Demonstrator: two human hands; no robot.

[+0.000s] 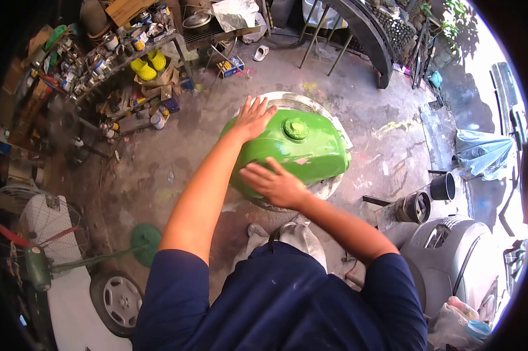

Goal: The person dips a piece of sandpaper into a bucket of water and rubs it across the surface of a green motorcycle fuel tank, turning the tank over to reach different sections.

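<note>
A glossy green motorcycle fuel tank (311, 149) lies on a round, pale, paint-marked stand (328, 190) in front of me. Its filler cap (295, 128) is on the upper side, and a pinkish worn patch shows below that. My left hand (253, 120) rests with fingers stretched out on the tank's far left end. Nearer to me, my right hand (276, 184) lies across the tank's near left side, its fingers extended and somewhat apart. Neither hand has anything visible in it; what lies under the palms is hidden.
A cluttered bench with cans (138, 44) and yellow clogs (148, 65) stands back left. Black buckets (416, 206) and a grey car bumper (451, 251) are at right. A fan (38, 263) and a wheel (117, 298) stand at left.
</note>
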